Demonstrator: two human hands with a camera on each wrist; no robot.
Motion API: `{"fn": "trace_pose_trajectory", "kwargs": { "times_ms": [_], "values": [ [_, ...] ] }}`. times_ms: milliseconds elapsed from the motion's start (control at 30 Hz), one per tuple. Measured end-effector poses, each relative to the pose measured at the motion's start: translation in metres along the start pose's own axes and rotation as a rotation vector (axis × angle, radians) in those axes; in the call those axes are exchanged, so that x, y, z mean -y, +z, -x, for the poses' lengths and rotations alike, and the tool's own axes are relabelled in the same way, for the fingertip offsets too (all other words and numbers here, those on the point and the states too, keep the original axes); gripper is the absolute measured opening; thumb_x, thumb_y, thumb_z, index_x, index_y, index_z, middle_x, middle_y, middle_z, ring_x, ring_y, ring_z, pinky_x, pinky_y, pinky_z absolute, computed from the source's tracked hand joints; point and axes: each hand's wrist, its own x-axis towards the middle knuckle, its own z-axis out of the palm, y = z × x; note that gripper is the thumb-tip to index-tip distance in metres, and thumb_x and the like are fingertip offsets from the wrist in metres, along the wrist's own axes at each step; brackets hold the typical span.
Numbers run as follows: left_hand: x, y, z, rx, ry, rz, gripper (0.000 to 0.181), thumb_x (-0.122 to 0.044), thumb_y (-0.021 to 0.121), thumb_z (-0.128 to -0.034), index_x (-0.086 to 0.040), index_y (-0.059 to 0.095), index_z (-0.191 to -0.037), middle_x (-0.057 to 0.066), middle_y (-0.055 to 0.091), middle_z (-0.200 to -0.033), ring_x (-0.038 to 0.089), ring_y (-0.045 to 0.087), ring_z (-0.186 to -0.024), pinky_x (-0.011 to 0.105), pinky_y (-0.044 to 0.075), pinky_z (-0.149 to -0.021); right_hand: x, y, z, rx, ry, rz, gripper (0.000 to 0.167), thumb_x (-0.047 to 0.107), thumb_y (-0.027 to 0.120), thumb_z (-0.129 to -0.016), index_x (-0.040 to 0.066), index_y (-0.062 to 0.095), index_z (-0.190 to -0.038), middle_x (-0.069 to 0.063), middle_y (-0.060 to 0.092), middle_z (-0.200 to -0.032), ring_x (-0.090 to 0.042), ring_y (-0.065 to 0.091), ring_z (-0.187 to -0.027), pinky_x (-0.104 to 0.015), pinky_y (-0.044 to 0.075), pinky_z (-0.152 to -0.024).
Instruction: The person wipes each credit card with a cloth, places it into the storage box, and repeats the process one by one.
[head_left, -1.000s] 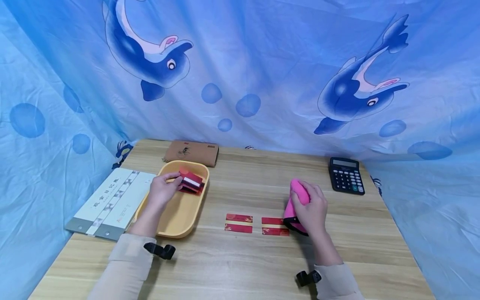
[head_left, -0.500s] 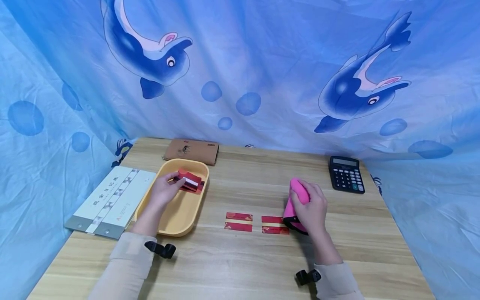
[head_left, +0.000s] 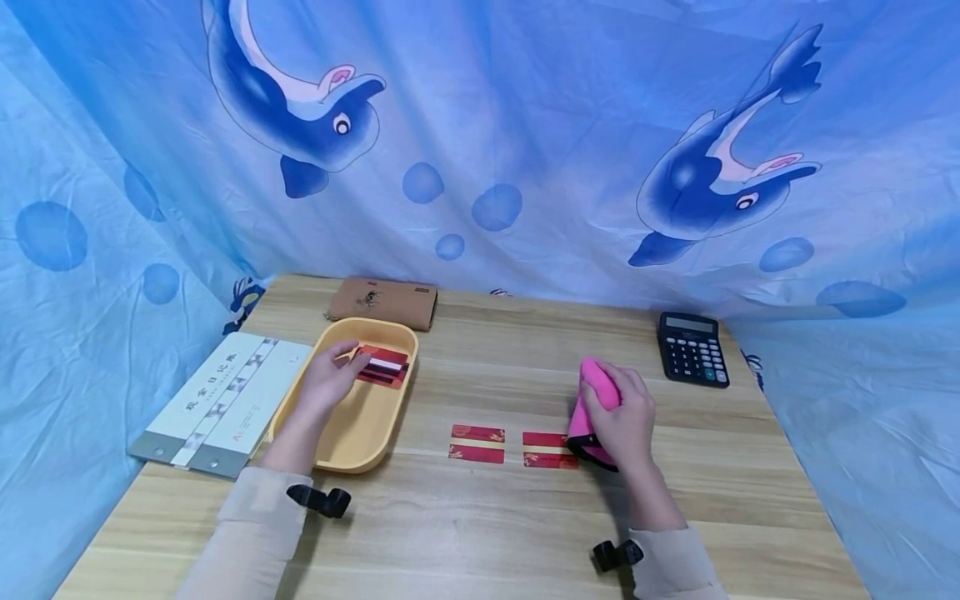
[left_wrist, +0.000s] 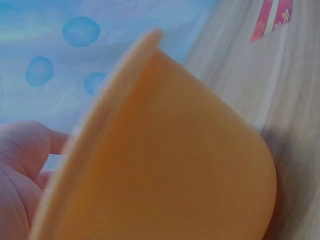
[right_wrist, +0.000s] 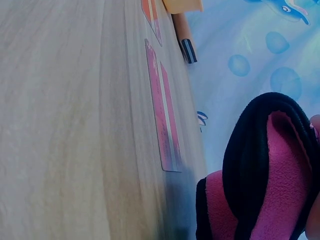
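My left hand [head_left: 332, 379] hovers over the yellow tray [head_left: 352, 429], its thumb and fingers apart beside several overlapping red cards [head_left: 386, 367], the uppermost showing a white and a black stripe. In the left wrist view the tray wall [left_wrist: 175, 150] hides part of that hand [left_wrist: 17, 175]. With curled fingers my right hand [head_left: 628, 417] grips a bunched pink fleecy cloth item [head_left: 582, 417] edged in black. Two red cards, each crossed by a pale stripe, lie on the table: the left card [head_left: 477, 456] and the right card [head_left: 547, 460], whose end meets the pink item's lower edge.
Left of the tray is a white and grey account book [head_left: 225, 400]. A brown wallet [head_left: 390, 304] lies behind the tray. At the back right sits a black calculator [head_left: 692, 350]. A blue dolphin-print curtain [head_left: 480, 125] hangs behind the wooden table [head_left: 465, 533].
The striped red card was between my left fingers; it now lies flat in the tray and the fingers have come off it. My right hand keeps its hold on the pink item, nearly still.
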Motion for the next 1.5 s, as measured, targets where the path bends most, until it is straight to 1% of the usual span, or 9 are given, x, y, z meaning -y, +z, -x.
{"fn": "trace_pose_trajectory", "kwargs": {
  "times_ms": [267,467,600,767,933,1167,1233,1400,1500],
  "values": [
    [-0.024,0.006,0.012,-0.108,0.131,0.177,0.046,-0.022,0.061,-0.1026,0.001,0.052,-0.141,0.021,0.054,-0.144,0.029,0.049,-0.136,0.04,0.045,-0.112,-0.003,-0.004,0.0,0.0,0.02,-0.005,0.043,0.01,0.082,-0.083,0.008,0.071,-0.125,-0.013,0.067,-0.114,-0.027,0.063,-0.1,-0.041,0.054,-0.076],
    [-0.044,0.015,0.027,-0.16,0.318,0.254,0.038,-0.017,0.065,-0.1004,0.004,0.059,-0.132,0.021,0.061,-0.133,0.02,0.059,-0.124,0.022,0.05,-0.103,-0.004,-0.007,0.0,-0.006,0.027,-0.002,0.042,0.009,0.082,-0.084,0.007,0.071,-0.125,-0.012,0.067,-0.115,-0.026,0.063,-0.101,-0.037,0.055,-0.077],
    [-0.057,0.026,0.041,-0.105,0.429,0.274,0.034,-0.014,0.066,-0.0995,0.005,0.062,-0.127,0.021,0.066,-0.125,0.01,0.064,-0.111,0.016,0.051,-0.098,-0.005,-0.007,0.0,-0.01,0.03,0.008,0.042,0.01,0.081,-0.085,0.007,0.071,-0.125,-0.011,0.068,-0.115,-0.024,0.063,-0.1,-0.029,0.052,-0.076],
    [-0.065,0.048,0.059,0.028,0.538,0.24,0.03,-0.009,0.068,-0.0972,0.006,0.065,-0.123,0.021,0.069,-0.12,0.022,0.067,-0.108,0.022,0.057,-0.091,-0.006,-0.008,0.001,-0.012,0.035,0.004,0.041,0.01,0.081,-0.086,0.009,0.071,-0.126,-0.01,0.068,-0.115,-0.023,0.063,-0.1,-0.02,0.049,-0.076],
    [-0.056,0.072,0.071,0.142,0.532,0.181,0.031,-0.016,0.072,-0.0958,-0.002,0.068,-0.123,0.012,0.07,-0.12,0.026,0.065,-0.111,0.032,0.054,-0.099,-0.009,-0.009,0.003,-0.021,0.04,0.005,0.041,0.01,0.082,-0.084,0.008,0.072,-0.124,-0.01,0.068,-0.112,-0.023,0.062,-0.097,-0.019,0.047,-0.073],
    [-0.036,0.097,0.084,0.289,0.387,0.123,0.039,-0.025,0.073,-0.0951,-0.006,0.066,-0.128,0.008,0.068,-0.128,0.035,0.062,-0.119,0.049,0.051,-0.104,-0.013,-0.01,0.006,-0.022,0.065,0.012,0.042,0.01,0.081,-0.085,0.009,0.071,-0.126,-0.009,0.067,-0.115,-0.023,0.062,-0.099,-0.033,0.051,-0.076],
    [-0.027,0.103,0.086,0.312,0.383,0.084,0.039,-0.023,0.073,-0.0948,-0.005,0.066,-0.129,0.009,0.067,-0.128,0.036,0.062,-0.119,0.048,0.053,-0.103,-0.014,-0.011,0.007,-0.017,0.076,0.017,0.042,0.012,0.081,-0.085,0.009,0.07,-0.126,-0.009,0.067,-0.115,-0.023,0.061,-0.099,-0.034,0.052,-0.076],
    [-0.001,0.117,0.082,0.27,0.462,-0.039,0.041,-0.015,0.079,-0.0889,-0.001,0.067,-0.125,0.011,0.068,-0.124,0.03,0.063,-0.118,0.046,0.052,-0.103,-0.014,-0.013,0.007,-0.026,0.083,0.025,0.042,0.011,0.081,-0.086,0.008,0.071,-0.126,-0.01,0.067,-0.115,-0.024,0.061,-0.099,-0.03,0.051,-0.075],
    [0.012,0.122,0.079,0.234,0.46,-0.091,0.045,-0.016,0.085,-0.0833,-0.004,0.069,-0.124,0.008,0.068,-0.124,0.027,0.06,-0.122,0.046,0.048,-0.108,-0.015,-0.013,0.006,-0.034,0.082,0.022,0.041,0.01,0.081,-0.086,0.008,0.071,-0.126,-0.011,0.067,-0.114,-0.024,0.061,-0.099,-0.026,0.049,-0.074]
  ]
}}
